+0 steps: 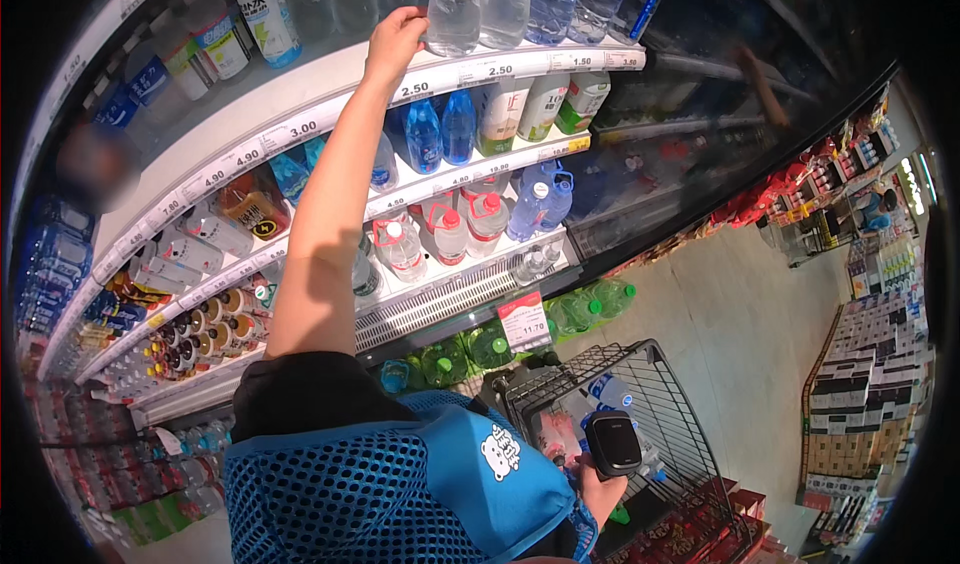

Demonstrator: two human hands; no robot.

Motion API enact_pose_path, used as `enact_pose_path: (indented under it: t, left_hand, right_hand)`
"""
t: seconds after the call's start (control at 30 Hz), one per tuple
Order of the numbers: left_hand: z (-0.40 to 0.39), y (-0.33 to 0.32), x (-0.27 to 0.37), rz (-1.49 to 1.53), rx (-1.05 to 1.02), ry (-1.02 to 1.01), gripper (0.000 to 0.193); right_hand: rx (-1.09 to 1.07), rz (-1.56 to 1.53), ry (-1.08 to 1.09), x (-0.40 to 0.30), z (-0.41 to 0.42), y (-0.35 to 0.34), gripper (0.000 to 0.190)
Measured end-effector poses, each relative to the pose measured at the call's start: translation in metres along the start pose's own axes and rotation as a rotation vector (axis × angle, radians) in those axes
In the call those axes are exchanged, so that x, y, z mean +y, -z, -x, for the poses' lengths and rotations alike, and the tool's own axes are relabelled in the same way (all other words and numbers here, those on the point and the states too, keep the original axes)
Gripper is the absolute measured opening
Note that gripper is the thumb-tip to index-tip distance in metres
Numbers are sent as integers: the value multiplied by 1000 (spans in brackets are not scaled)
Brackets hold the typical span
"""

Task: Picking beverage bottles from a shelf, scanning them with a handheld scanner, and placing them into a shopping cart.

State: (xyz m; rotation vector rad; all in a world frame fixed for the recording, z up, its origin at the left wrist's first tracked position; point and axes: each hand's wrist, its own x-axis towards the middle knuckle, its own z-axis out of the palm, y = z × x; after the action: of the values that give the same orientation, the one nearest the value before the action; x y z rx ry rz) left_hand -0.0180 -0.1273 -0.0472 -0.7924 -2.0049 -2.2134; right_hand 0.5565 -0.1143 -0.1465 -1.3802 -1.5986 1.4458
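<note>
My left arm reaches up to a refrigerated shelf. At its end, my left hand (397, 43) is beside a clear water bottle (452, 16), its fingertips at the bottle's left edge. I cannot tell whether they grip it. A white price rail (442, 80) runs just below this hand. Lower right, my right hand (601, 495) grips a black handheld scanner (613, 444), held above a metal shopping cart (679, 406). Bottles, one of them blue-labelled (611, 391), lie in the cart. The scanner covers part of the cart's contents.
Below the rail stand blue bottles (424, 136) and red-capped jugs (486, 223). Green bottles (442, 365) line the floor beside a price sign (523, 322). Red boxes (675, 530) are near the cart. Stacked cartons (847, 391) flank the aisle floor (765, 316), with a person (877, 208) farther along.
</note>
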Motion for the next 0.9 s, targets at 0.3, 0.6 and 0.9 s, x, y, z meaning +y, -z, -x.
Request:
enact_pose_path:
  t: [0.3, 0.6, 0.9]
  left_hand:
    - [7, -3, 12, 2, -4, 14, 39]
    - [11, -8, 18, -121, -55, -108, 56]
    - [11, -8, 17, -221, -34, -123, 57]
  right_hand:
    - [-4, -21, -57, 2, -5, -2, 22]
    - [3, 0, -62, -5, -4, -4, 20]
    - [26, -64, -57, -1, -3, -4, 19]
